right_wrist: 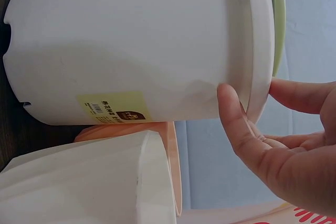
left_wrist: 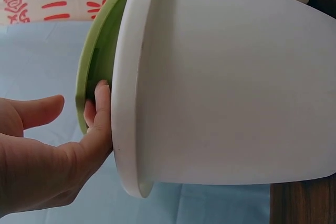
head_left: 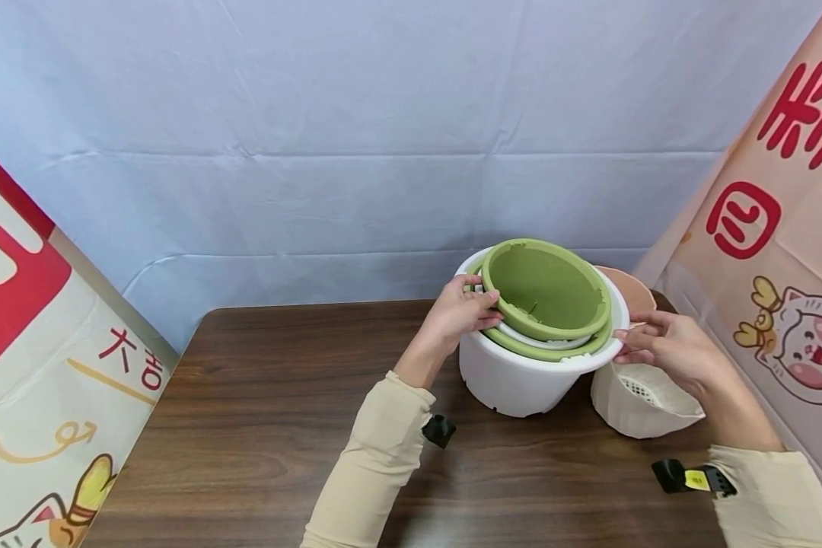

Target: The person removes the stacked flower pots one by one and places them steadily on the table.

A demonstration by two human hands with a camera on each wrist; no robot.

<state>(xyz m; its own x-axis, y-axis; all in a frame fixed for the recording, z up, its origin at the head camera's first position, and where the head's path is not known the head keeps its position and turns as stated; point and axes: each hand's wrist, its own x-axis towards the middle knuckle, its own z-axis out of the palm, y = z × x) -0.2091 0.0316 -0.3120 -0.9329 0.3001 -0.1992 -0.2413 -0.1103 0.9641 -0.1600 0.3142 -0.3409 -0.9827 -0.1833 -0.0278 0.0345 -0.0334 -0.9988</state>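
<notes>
Left hand [head_left: 456, 312], grip unclear, touches round green plastic pot [head_left: 551, 289]; right hand [head_left: 678, 352] pinches round white one [head_left: 510, 379]; yellow label [right_wrist: 113, 107]: right-wrist view only, centre-left.

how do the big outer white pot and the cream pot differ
The outer white pot is larger than the cream pot. The outer white pot's wall is smooth, the cream pot's faceted. A green pot sits nested in the outer white pot, while the cream pot's holed bottom shows. Both are pale and rest on the brown table.
</notes>
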